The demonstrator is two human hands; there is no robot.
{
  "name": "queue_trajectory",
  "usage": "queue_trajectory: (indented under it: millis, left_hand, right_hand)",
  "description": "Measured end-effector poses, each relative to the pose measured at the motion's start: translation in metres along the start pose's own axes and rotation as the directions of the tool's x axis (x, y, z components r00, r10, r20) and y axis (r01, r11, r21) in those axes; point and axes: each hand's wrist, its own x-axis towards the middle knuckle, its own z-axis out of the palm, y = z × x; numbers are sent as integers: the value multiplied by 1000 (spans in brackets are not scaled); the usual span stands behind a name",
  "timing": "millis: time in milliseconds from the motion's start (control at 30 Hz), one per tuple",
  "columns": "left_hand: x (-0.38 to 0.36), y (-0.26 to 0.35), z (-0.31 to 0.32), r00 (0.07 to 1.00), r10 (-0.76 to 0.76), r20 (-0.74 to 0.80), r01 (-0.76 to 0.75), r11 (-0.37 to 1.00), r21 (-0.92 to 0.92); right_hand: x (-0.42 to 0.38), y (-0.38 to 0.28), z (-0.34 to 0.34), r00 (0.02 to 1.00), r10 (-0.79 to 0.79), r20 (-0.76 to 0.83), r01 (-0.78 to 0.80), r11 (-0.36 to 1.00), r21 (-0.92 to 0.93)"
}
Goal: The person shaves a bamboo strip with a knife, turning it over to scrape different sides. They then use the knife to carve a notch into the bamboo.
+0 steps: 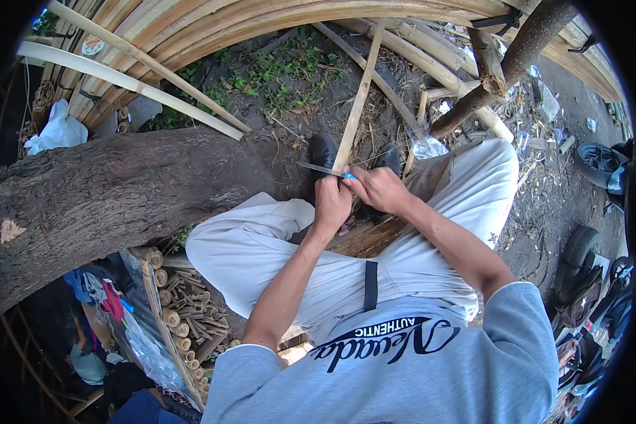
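My left hand [332, 201] is closed around the near end of a long, flat bamboo strip [361, 95], which slants away from me between my shoes. In my right hand [379, 189] is a knife [320, 168], its blue handle partly covered by my fingers. The blade points left and lies across the strip, just beyond my left fingers. Both hands are close together above the ground in front of my lap. Fingers hide the strip's near end.
A thick tree trunk [120, 191] lies to my left. Long bamboo slats [212, 35] curve across the far side, near a branch post [505, 78]. Cut bamboo poles [180, 328] are stacked lower left, where another person [138, 403] is partly visible. Motorbikes [579, 261] stand right.
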Motion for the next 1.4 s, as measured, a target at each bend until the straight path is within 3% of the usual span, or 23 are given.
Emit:
queue_trajectory:
  millis: [67,133,200,267,300,367,400,467,500,533,567,633,667,800,867,933,1000,1067,1133,1200,1267,1333,1400]
  left_hand:
    - [-4,-14,1,1000,11,2,-11,998,55]
    - [2,9,-6,988,-143,66,142,990,19]
    - [3,10,-5,988,-137,73,139,990,-23]
    - [2,0,0,999,-49,1,49,998,-49]
    - [2,3,-5,986,-146,85,148,989,-18]
    - [2,8,-5,991,-111,68,112,994,-6]
    - [4,10,-4,996,-66,57,66,998,-1]
    - [6,11,-2,996,-45,71,48,998,-38]
    - [7,10,0,998,57,-10,-58,996,-70]
    - [7,8,1,984,153,-95,-161,983,-91]
    - [2,4,-6,995,-56,88,57,998,-1]
    - [3,14,-9,994,-78,76,79,997,-3]
    - [5,18,-8,994,-88,67,89,996,-14]
    - [5,10,-4,997,-43,57,44,999,-13]
    - [3,11,-7,994,-66,92,68,998,-17]
    - [0,12,-6,997,-8,77,5,999,34]
    - [2,16,-4,993,-28,116,25,999,32]
    - [1,1,2,997,64,53,-65,997,31]
    - [2,3,-1,990,139,-11,-138,989,43]
    - [1,8,-3,996,-34,87,35,999,-7]
    - [2,12,-2,996,-12,86,12,1000,-5]
    - [2,10,-2,996,13,84,-13,1000,-2]
    - [-2,0,-5,990,17,141,-24,999,48]
  right_hand:
    - [7,7,-1,1000,-26,-8,26,999,-39]
    - [11,13,-1,976,209,-58,-216,965,-148]
    - [3,5,-3,997,67,24,-65,995,-72]
    - [1,6,3,1000,-7,-5,7,1000,17]
    - [6,5,-2,995,103,-14,-103,995,-6]
    - [14,17,-5,961,262,-93,-271,957,-102]
    - [12,15,-4,960,262,-96,-271,957,-101]
    - [3,8,-6,994,108,32,-107,993,-52]
    - [1,1,-5,1000,-10,7,10,999,52]
    - [3,4,-6,1000,-12,8,12,999,50]
    - [7,9,-6,995,99,-3,-99,995,4]
    - [16,22,-7,959,275,-72,-282,952,-119]
    - [13,22,-5,958,276,-76,-284,952,-119]
    - [2,15,2,1000,-11,1,11,1000,-8]
    - [7,16,-6,996,93,12,-91,990,-109]
    - [17,24,-9,960,254,-119,-269,953,-139]
    - [10,18,-10,958,264,-115,-281,944,-173]
    - [1,13,-7,998,-13,63,17,997,-71]
    - [6,20,-4,998,-32,46,34,999,-38]
    - [17,31,-6,953,276,-127,-289,952,-99]
    - [14,29,-11,953,271,-135,-289,947,-142]
    - [2,21,-7,999,32,-30,-33,999,-43]
    - [2,15,-6,998,-46,47,49,995,-81]
